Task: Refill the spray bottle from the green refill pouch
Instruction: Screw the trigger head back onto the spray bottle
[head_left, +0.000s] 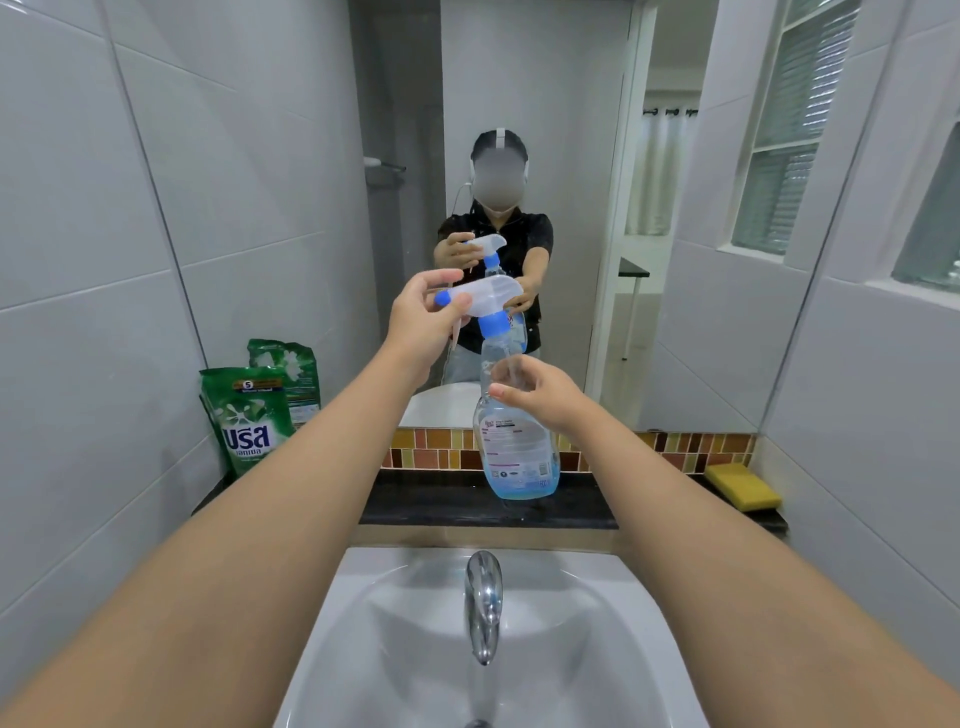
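Note:
A clear spray bottle (517, 452) with a little blue liquid at its bottom stands on the dark counter ledge (436, 506) behind the sink. Its white trigger head (485, 297) with a blue collar sits on top. My left hand (423, 322) grips the trigger head from the left, thumb and fingers around the nozzle end. My right hand (540, 392) holds the bottle's neck and shoulder. The green refill pouch (249, 415) stands upright in the left corner of the ledge, leaning on the wall, apart from both hands.
A white sink (405, 649) with a chrome tap (484, 603) lies below my arms. A yellow sponge (743, 486) rests at the ledge's right end. The mirror (571, 156) ahead reflects the person, the bottle and the pouch. Tiled walls close in on both sides.

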